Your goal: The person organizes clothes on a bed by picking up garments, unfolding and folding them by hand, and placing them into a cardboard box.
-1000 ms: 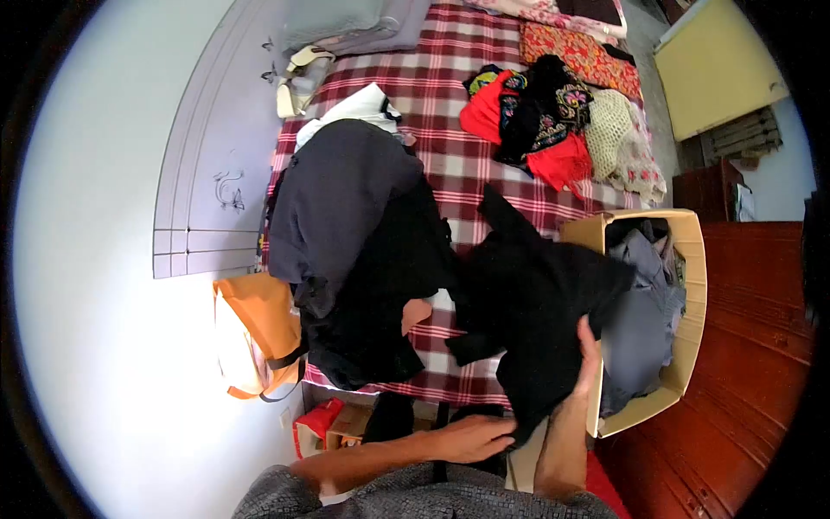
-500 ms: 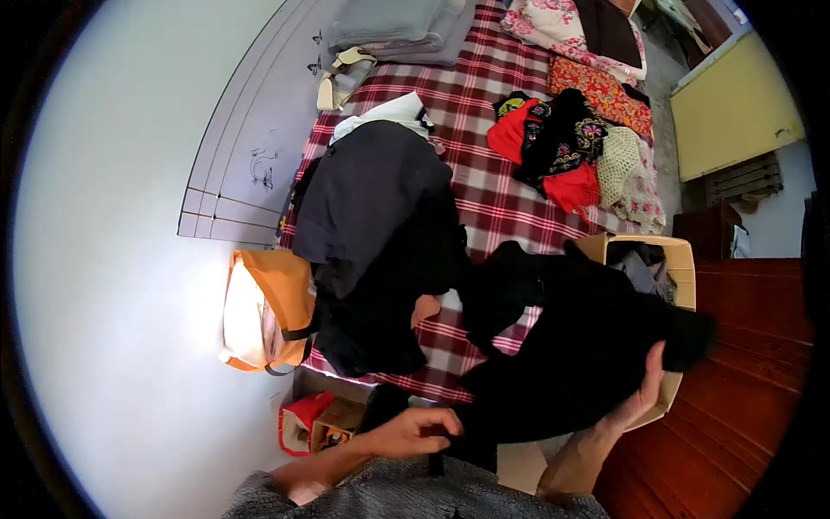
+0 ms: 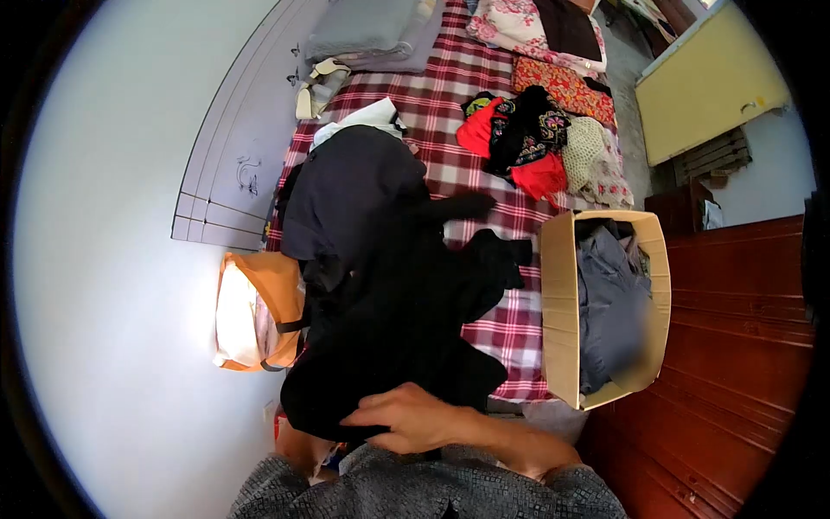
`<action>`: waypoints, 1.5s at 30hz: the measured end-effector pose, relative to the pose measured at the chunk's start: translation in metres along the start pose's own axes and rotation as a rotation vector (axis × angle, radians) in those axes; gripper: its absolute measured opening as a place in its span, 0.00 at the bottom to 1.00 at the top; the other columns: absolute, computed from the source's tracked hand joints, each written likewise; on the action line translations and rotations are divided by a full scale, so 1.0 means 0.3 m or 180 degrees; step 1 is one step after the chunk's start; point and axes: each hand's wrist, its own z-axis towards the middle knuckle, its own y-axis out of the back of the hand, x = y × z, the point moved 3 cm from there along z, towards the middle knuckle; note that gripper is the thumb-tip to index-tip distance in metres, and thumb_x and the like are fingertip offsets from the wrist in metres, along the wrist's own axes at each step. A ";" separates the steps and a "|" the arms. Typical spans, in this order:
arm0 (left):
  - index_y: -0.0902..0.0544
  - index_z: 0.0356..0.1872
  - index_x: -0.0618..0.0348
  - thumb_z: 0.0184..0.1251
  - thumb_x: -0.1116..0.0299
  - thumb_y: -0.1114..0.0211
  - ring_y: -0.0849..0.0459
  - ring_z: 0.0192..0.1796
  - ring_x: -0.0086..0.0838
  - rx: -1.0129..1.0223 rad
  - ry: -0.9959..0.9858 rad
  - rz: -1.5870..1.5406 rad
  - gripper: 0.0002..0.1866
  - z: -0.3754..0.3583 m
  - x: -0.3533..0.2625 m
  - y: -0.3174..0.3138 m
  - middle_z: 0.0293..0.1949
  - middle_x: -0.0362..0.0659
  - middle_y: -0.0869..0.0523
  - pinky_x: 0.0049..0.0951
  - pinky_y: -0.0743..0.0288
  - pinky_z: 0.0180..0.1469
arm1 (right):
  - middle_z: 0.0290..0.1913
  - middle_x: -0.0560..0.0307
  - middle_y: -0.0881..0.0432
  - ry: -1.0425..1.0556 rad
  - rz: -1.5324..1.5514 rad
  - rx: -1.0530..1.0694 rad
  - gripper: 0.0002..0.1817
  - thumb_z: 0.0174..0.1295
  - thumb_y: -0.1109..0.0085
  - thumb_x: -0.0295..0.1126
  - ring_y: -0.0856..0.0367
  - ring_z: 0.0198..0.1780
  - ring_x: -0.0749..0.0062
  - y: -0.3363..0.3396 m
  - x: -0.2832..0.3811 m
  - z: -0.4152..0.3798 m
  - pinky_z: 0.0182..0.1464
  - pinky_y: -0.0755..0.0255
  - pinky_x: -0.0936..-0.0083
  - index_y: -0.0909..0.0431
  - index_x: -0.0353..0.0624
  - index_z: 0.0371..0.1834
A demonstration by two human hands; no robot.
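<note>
A black garment (image 3: 406, 320) spreads across the near end of the bed, in front of me. My right hand (image 3: 406, 418) reaches over from the right, its fingers closed on the garment's near edge. Only the forearm on my left side shows, below the cloth; my left hand itself is hidden by the garment. Beyond the black cloth, and partly under it, lies a dark grey garment (image 3: 346, 190), with a white cloth (image 3: 363, 119) at its far end.
A cardboard box (image 3: 560, 311) holding dark clothes (image 3: 601, 294) stands at right. An orange bag (image 3: 281, 290) sits by the left wall. Farther along the plaid bed (image 3: 432, 112) are colourful clothes (image 3: 536, 138), folded grey bedding (image 3: 363, 30) and a floral quilt (image 3: 506, 26).
The black garment has swung from over the box to the left, uncovering the box. My right hand has crossed leftward with it. My left hand has gone out of sight behind the cloth.
</note>
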 end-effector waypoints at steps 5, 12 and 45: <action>0.24 0.66 0.56 0.83 0.49 0.50 0.19 0.60 0.31 -0.0193 -0.0152 0.0398 0.24 -0.075 0.072 0.194 0.59 0.44 0.20 0.31 0.24 0.64 | 0.46 0.52 0.17 -0.0656 -0.0867 -0.0092 0.33 0.55 0.32 0.27 0.15 0.48 0.56 -0.221 -0.190 -0.103 0.47 0.19 0.63 0.27 0.47 0.68; 0.24 0.65 0.56 0.83 0.49 0.50 0.19 0.58 0.30 -0.0319 -0.0313 0.0645 0.24 -0.105 0.085 0.295 0.57 0.43 0.18 0.30 0.23 0.62 | 0.53 0.48 0.17 -0.1492 -0.0571 -0.0263 0.29 0.65 0.34 0.37 0.15 0.51 0.57 -0.145 -0.217 -0.249 0.47 0.17 0.64 0.28 0.49 0.71; 0.24 0.67 0.61 0.82 0.56 0.48 0.17 0.58 0.36 0.0042 0.0097 0.1952 0.23 -0.329 0.242 0.176 0.59 0.47 0.17 0.35 0.22 0.62 | 0.81 0.43 0.42 -0.0132 0.0099 -0.2777 0.47 0.62 0.28 0.40 0.45 0.81 0.53 0.193 -0.272 -0.470 0.79 0.46 0.59 0.44 0.39 0.81</action>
